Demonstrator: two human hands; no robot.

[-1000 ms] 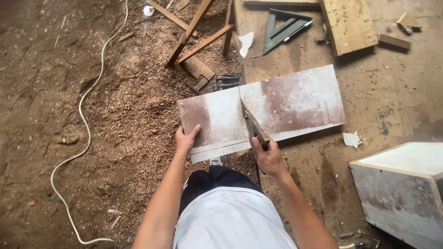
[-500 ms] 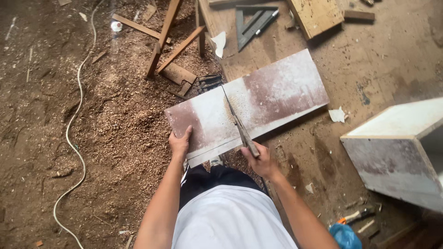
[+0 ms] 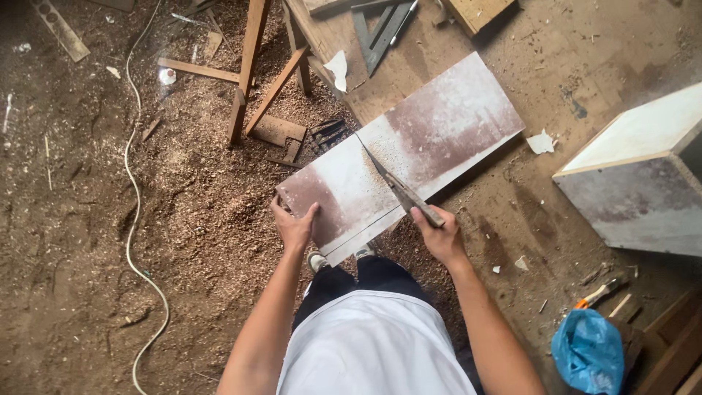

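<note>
Down low, left hand [image 3: 295, 227] spread flat, fingers [image 3: 311, 214] wide on the near-left corner of a board [image 3: 439, 135]. Long axis running from that hand up and away to the right. Surface reddish brown, worn pale around the middle, dusted with sawdust. Right hand [image 3: 439, 235] closed around the handle of a handsaw [image 3: 391, 183], blade angled up-left across the board's pale middle. Beyond the fingers, a dirt floor [image 3: 88, 292] thick with wood shavings, a white cord [image 3: 130, 183] far left, a grey box [image 3: 636, 175] far right.
</note>
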